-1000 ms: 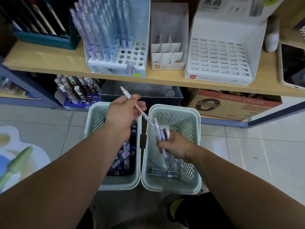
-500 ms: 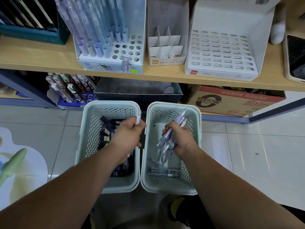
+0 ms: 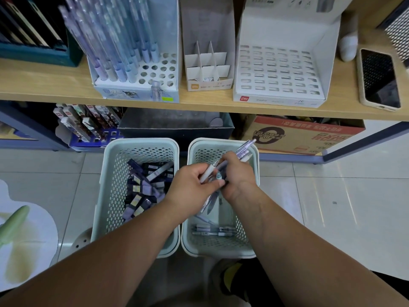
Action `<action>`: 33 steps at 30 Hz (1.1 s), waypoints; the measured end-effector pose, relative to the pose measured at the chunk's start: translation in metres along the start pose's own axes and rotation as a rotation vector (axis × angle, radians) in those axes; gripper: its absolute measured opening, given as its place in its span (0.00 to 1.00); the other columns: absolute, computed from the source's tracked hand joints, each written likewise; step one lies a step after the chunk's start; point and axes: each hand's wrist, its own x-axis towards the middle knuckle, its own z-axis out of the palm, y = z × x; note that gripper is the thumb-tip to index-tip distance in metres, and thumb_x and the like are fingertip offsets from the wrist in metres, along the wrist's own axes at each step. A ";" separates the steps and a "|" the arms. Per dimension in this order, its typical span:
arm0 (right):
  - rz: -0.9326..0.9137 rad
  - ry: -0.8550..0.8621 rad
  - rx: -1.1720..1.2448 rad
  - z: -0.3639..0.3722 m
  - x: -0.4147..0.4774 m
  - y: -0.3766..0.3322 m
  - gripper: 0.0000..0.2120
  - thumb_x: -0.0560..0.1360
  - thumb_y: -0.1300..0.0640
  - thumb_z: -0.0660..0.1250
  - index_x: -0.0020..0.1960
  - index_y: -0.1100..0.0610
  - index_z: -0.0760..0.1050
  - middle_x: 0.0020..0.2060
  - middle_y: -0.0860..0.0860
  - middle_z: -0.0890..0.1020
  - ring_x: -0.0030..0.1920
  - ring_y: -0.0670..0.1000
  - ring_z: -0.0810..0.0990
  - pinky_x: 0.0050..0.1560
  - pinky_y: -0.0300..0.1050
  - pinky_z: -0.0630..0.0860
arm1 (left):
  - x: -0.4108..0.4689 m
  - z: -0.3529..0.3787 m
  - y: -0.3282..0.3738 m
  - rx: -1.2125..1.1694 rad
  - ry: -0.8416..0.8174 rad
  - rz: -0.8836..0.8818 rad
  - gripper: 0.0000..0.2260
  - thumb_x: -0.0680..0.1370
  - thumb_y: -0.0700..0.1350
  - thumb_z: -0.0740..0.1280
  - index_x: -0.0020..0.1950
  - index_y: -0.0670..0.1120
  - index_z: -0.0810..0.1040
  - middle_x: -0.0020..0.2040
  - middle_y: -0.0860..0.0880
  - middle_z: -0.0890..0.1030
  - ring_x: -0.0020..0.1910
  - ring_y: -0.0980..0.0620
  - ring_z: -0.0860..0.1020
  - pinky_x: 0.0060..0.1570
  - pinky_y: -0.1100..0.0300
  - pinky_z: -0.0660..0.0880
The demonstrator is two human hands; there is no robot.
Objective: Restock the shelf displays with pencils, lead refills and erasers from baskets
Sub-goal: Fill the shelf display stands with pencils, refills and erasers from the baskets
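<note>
Pale tiled floor (image 3: 332,196) under wooden shelf (image 3: 44,85). Above right mint perforated plastic basket (image 3: 218,251): slim lilac plastic pencils (image 3: 243,149) bundled in clenched right grip (image 3: 238,176), white pencil (image 3: 208,172) pinched by left grip (image 3: 190,185). Light, stiff, slippery; take mid-barrel.

The left grip (image 3: 190,185) and right grip (image 3: 238,176) touch above the right basket (image 3: 221,251), both round a bunch of pencils (image 3: 243,149). Beneath them loose pencils (image 3: 212,231) lie in it. Just left stands the left basket (image 3: 112,187), holding lead refill boxes (image 3: 143,189). Beyond, on the shelf (image 3: 44,85): pencil display (image 3: 159,72) left, divided box (image 3: 208,69) ahead, slotted display (image 3: 278,72) right, phone (image 3: 379,80) far right
</note>
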 end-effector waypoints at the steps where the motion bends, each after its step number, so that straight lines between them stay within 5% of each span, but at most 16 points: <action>1: 0.022 -0.007 0.021 -0.002 0.002 -0.002 0.09 0.75 0.60 0.64 0.37 0.61 0.72 0.27 0.56 0.75 0.22 0.51 0.74 0.27 0.41 0.73 | -0.001 0.000 0.001 -0.028 -0.003 0.000 0.04 0.74 0.41 0.75 0.42 0.45 0.81 0.29 0.54 0.74 0.29 0.56 0.71 0.33 0.62 0.72; 6: 0.057 0.032 0.070 -0.023 0.017 -0.006 0.07 0.77 0.59 0.66 0.41 0.60 0.74 0.34 0.56 0.79 0.30 0.52 0.75 0.34 0.41 0.71 | 0.000 -0.018 0.005 -0.186 0.021 -0.077 0.05 0.79 0.43 0.70 0.48 0.42 0.80 0.30 0.52 0.72 0.27 0.57 0.68 0.28 0.68 0.68; 10: 0.050 -0.030 0.099 -0.031 0.020 -0.009 0.05 0.76 0.62 0.66 0.41 0.58 0.73 0.35 0.56 0.78 0.34 0.53 0.76 0.42 0.48 0.75 | 0.010 -0.044 0.000 -0.117 0.119 -0.124 0.05 0.81 0.41 0.64 0.48 0.41 0.76 0.33 0.49 0.81 0.28 0.52 0.68 0.27 0.59 0.67; 13: 0.012 -0.133 0.135 -0.026 0.013 -0.018 0.05 0.75 0.63 0.66 0.41 0.58 0.73 0.34 0.54 0.78 0.34 0.52 0.77 0.45 0.50 0.77 | 0.015 -0.051 -0.010 0.028 0.167 -0.158 0.05 0.79 0.41 0.63 0.43 0.43 0.72 0.32 0.48 0.75 0.30 0.51 0.68 0.33 0.55 0.67; 17: 0.001 -0.309 0.265 -0.011 -0.003 -0.041 0.07 0.76 0.64 0.66 0.39 0.59 0.74 0.33 0.53 0.78 0.34 0.51 0.78 0.47 0.48 0.77 | 0.013 -0.047 -0.016 -0.058 0.047 -0.261 0.01 0.78 0.46 0.70 0.48 0.50 0.81 0.26 0.56 0.71 0.27 0.55 0.67 0.29 0.61 0.65; 21: 0.088 -0.393 0.396 -0.005 -0.010 -0.054 0.07 0.75 0.63 0.67 0.39 0.57 0.73 0.34 0.52 0.77 0.34 0.51 0.77 0.50 0.48 0.76 | 0.006 -0.044 -0.006 -0.069 -0.165 -0.283 0.10 0.76 0.52 0.73 0.51 0.46 0.83 0.24 0.59 0.72 0.22 0.62 0.69 0.27 0.64 0.67; 25: 0.124 -0.398 0.446 -0.012 -0.009 -0.047 0.09 0.75 0.62 0.66 0.37 0.57 0.73 0.34 0.53 0.75 0.33 0.51 0.76 0.55 0.50 0.75 | 0.004 -0.043 -0.003 -0.035 -0.236 -0.308 0.09 0.75 0.48 0.75 0.48 0.44 0.80 0.24 0.57 0.73 0.23 0.61 0.69 0.28 0.65 0.66; 33: 0.237 -0.248 0.430 -0.019 -0.001 -0.018 0.09 0.79 0.62 0.63 0.40 0.58 0.72 0.28 0.53 0.79 0.38 0.53 0.84 0.45 0.57 0.81 | -0.008 -0.049 -0.013 -0.024 -0.311 -0.438 0.10 0.76 0.47 0.73 0.42 0.45 0.75 0.29 0.51 0.71 0.28 0.54 0.66 0.32 0.59 0.64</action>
